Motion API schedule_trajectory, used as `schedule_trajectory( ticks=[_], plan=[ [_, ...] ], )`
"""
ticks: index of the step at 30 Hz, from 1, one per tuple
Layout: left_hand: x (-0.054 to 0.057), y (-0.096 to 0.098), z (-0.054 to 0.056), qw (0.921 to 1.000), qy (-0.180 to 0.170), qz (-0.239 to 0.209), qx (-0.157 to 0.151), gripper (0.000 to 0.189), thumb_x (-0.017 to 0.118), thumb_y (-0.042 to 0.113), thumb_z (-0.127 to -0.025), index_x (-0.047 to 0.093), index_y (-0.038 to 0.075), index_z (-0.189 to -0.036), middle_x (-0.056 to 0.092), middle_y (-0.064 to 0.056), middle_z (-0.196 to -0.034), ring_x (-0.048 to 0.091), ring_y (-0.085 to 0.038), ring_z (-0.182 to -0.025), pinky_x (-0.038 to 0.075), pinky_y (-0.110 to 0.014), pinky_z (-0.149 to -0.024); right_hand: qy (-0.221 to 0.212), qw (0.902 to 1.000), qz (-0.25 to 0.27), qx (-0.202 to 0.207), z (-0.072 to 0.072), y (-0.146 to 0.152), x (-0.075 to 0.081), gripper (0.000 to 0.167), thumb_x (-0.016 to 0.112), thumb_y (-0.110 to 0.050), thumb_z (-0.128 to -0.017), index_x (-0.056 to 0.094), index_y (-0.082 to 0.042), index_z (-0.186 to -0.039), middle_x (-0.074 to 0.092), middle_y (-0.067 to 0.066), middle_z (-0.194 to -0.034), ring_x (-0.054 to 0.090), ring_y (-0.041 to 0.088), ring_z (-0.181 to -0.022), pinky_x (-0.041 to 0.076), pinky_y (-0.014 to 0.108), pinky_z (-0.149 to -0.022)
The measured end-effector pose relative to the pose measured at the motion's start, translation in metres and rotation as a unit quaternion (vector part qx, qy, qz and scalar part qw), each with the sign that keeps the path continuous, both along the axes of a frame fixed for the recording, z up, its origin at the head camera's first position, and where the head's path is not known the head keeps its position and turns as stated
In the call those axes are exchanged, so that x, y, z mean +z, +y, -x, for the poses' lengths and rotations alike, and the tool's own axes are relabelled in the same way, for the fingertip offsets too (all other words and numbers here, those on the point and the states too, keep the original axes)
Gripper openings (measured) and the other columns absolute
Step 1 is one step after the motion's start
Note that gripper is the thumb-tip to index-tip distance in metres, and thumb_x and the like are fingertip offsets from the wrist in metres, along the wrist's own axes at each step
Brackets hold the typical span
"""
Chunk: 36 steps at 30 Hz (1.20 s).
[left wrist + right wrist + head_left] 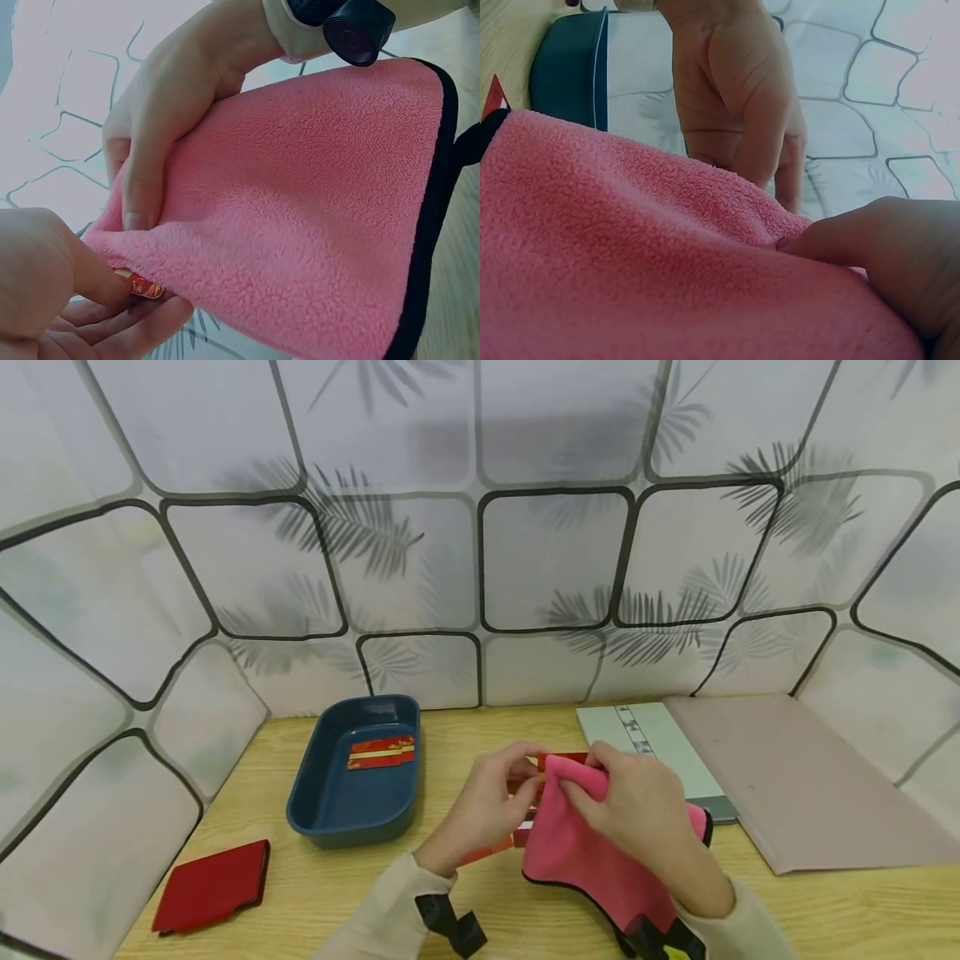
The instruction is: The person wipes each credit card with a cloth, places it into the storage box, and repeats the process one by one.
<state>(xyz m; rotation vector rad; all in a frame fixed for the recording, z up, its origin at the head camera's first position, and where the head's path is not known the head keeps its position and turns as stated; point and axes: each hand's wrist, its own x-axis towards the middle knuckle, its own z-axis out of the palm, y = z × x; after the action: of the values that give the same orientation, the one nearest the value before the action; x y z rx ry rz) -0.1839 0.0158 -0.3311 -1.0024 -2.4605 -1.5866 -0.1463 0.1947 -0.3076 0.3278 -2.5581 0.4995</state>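
My left hand (491, 797) pinches a small red card with gold print (146, 286), most of it hidden behind the pink cloth. A fuzzy pink cloth with black edging (577, 843) hangs over the card, held by my right hand (637, 802) with thumb and fingers near its upper edge. In the left wrist view the card's corner shows between the left fingers and the cloth's edge. More red and orange cards (487, 852) lie on the table below the hands, partly covered by the left hand and cloth.
A blue bin (352, 810) at the left holds red and gold cards (380, 752). A red wallet-like case (213, 887) lies at the front left. Behind the right hand are a pale green notebook (667, 743) and a large greyish-pink folder (810, 793). Patterned fabric walls (555, 560) enclose the table.
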Motion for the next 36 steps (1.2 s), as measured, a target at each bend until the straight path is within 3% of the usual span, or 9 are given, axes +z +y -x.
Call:
schedule_trajectory(
  ticks=[13, 21, 26, 31, 36],
  plan=[
    [0.003, -0.008, 0.005, 0.9998, 0.008, -0.018, 0.001, 0.031, 0.054, -0.011, -0.089, 0.055, -0.007, -0.120, 0.066, -0.017, -0.079, 0.068, -0.028, -0.064, 0.054, -0.018, -0.061, -0.018, 0.9992, 0.011, -0.035, 0.009, 0.021, 0.006, 0.023, 0.077, -0.026, -0.077, 0.057, -0.014, -0.072, 0.041, -0.003, -0.050, 0.042, 0.014, -0.048, 0.033, 0.028, -0.044],
    [0.001, -0.011, 0.009, 0.9974, -0.012, -0.030, 0.064, 0.033, 0.053, -0.010, -0.088, 0.057, -0.005, -0.121, 0.068, -0.019, -0.080, 0.066, -0.032, -0.060, 0.053, -0.020, -0.055, -0.006, 0.9984, -0.001, -0.056, 0.013, 0.038, 0.010, 0.020, 0.075, -0.022, -0.079, 0.059, -0.010, -0.080, 0.041, -0.001, -0.051, 0.042, 0.017, -0.049, 0.032, 0.029, -0.045],
    [0.001, -0.011, 0.012, 0.9954, -0.024, -0.044, 0.082, 0.037, 0.051, -0.011, -0.087, 0.059, -0.003, -0.123, 0.067, -0.018, -0.077, 0.066, -0.034, -0.060, 0.052, -0.020, -0.054, -0.008, 0.9995, 0.005, -0.031, 0.011, 0.045, 0.015, 0.017, 0.075, -0.021, -0.079, 0.063, -0.011, -0.084, 0.043, -0.002, -0.053, 0.043, 0.015, -0.051, 0.034, 0.029, -0.047],
    [0.001, -0.012, 0.014, 0.9937, -0.019, -0.045, 0.101, 0.038, 0.051, -0.010, -0.087, 0.059, -0.003, -0.123, 0.068, -0.016, -0.077, 0.066, -0.025, -0.057, 0.053, -0.021, -0.053, 0.022, 0.9997, 0.006, 0.012, 0.006, 0.040, 0.017, 0.016, 0.078, -0.020, -0.077, 0.069, -0.015, -0.090, 0.051, -0.007, -0.055, 0.046, 0.011, -0.052, 0.037, 0.026, -0.048],
    [-0.001, -0.013, 0.013, 0.9945, -0.024, -0.045, 0.092, 0.037, 0.053, -0.011, -0.087, 0.060, -0.001, -0.122, 0.069, -0.017, -0.084, 0.066, -0.026, -0.056, 0.053, -0.022, -0.052, 0.019, 0.9986, 0.004, 0.048, 0.000, 0.026, 0.016, 0.014, 0.079, -0.022, -0.077, 0.069, -0.019, -0.086, 0.048, -0.012, -0.054, 0.044, 0.005, -0.052, 0.037, 0.023, -0.048]
  ],
)
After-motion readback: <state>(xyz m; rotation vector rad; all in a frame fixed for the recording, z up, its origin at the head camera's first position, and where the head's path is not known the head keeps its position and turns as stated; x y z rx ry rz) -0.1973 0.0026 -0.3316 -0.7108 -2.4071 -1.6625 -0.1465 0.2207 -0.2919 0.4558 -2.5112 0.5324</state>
